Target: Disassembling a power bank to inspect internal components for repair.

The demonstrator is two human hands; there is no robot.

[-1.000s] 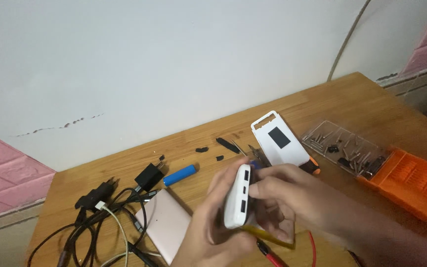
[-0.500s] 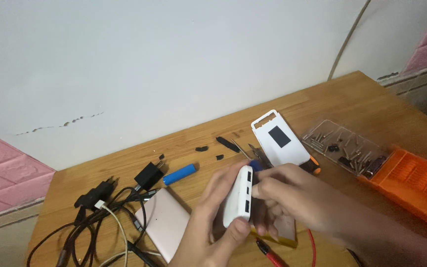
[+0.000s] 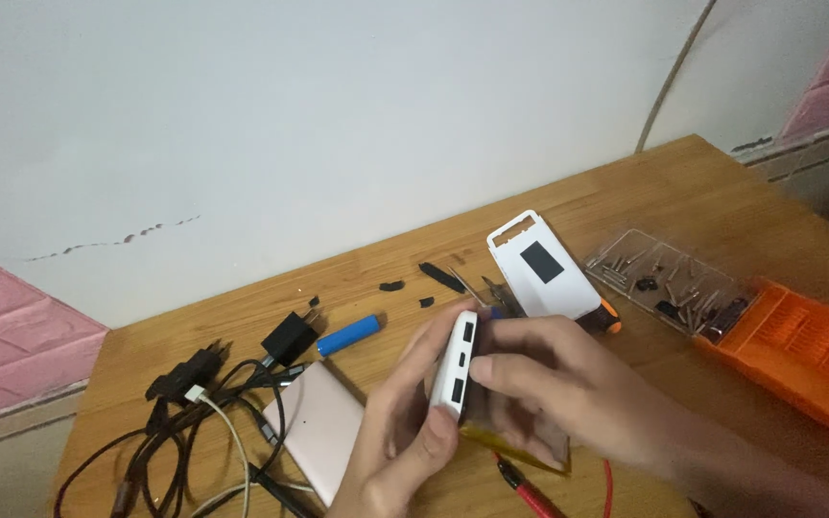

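a wooden table (image 3: 683,197) carries a tangle of dark cables (image 3: 194,422), a black plug adapter (image 3: 288,338), a blue cylindrical cell (image 3: 347,336), a pink flat power bank (image 3: 323,427), a white cover panel (image 3: 541,269), a clear tray of screwdriver bits (image 3: 669,283) and an orange case (image 3: 803,350).

A tangle of cables (image 3: 194,412) was laid at the counter's (image 3: 683,182) left, a screwdriver-bit case (image 3: 798,350) at its right, a back cover (image 3: 544,278) between them.

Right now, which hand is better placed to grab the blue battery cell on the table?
Left, probably: the blue cell lies just beyond its fingers, on its side. The right hand sits farther away, gripping the white casing.
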